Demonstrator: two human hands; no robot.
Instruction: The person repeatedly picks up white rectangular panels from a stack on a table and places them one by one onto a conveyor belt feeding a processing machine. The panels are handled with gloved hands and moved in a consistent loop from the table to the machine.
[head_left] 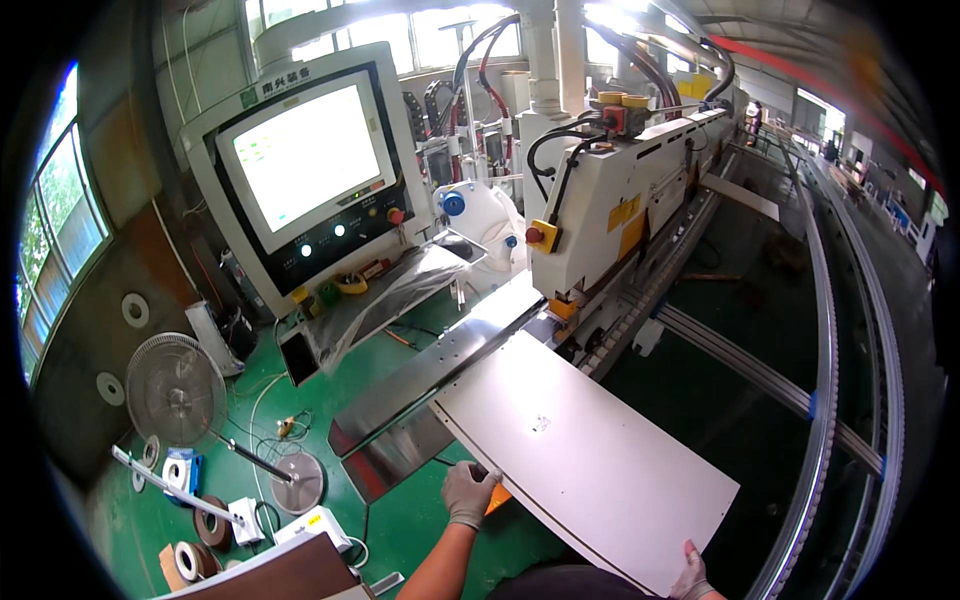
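A long white panel (590, 450) lies slanting from the machine's infeed toward me, its far end over a shiny metal guide table (415, 400). Its surface is flat with a small mark near the middle. My left hand (470, 493), in a grey glove, is closed on the panel's left long edge, thumb at the rim. At the near right end my right hand (690, 577), also gloved, grips the panel's edge with fingers on top; part of that hand is cut off by the frame.
The white edge-banding machine (620, 200) stands ahead, with a red stop button (535, 236). A control screen (305, 160) is at left. Metal rails (820, 400) run along the right. A fan (178, 390), tape rolls (195, 560) and a brown board (290, 575) are at lower left.
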